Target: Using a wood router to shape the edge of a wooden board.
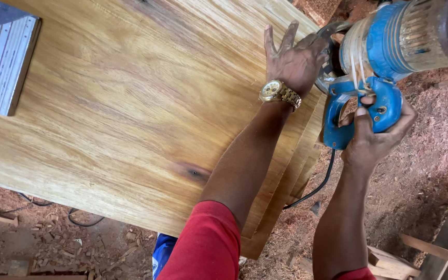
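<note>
head view: left hand, arm stretched forward with a gold watch at the wrist, lies flat with fingers spread on the stacked wooden boards. right hand is clamped on the handle of a blue power tool at the boards' right edge. sawdust floor lies below.

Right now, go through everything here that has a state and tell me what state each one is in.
left hand: flat on the top wooden board, fingers spread.
right hand: closed around the blue power tool's handle.
blue power tool: held at the boards' edge; running or not, cannot tell.
wooden boards: stacked, edges stepped.
black cable: hanging slack below the tool.
wristwatch: worn on the left wrist.
ground: covered in sawdust.
</note>
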